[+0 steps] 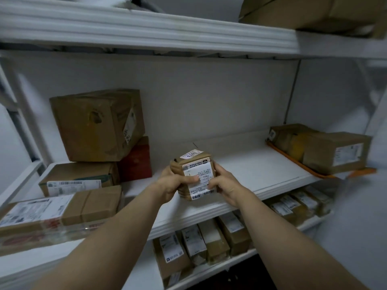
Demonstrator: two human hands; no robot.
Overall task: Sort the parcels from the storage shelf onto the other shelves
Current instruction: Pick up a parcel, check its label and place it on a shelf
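Note:
I hold a small brown cardboard parcel (193, 174) with both hands above the front of the white middle shelf (240, 164). It carries a white shipping label with a barcode facing me and a small numbered sticker on top. My left hand (173, 184) grips its left side, thumb on the label. My right hand (225, 184) grips its right side, thumb near the barcode. The parcel is tilted slightly toward me.
Stacked cardboard boxes (98, 124) and a red box (137, 164) fill the shelf's left. A long labelled parcel (60, 208) lies at the front left. Brown parcels on an orange tray (322, 149) sit at the right. Several labelled parcels (207, 241) line the lower shelf. A big box (314, 13) overhangs above.

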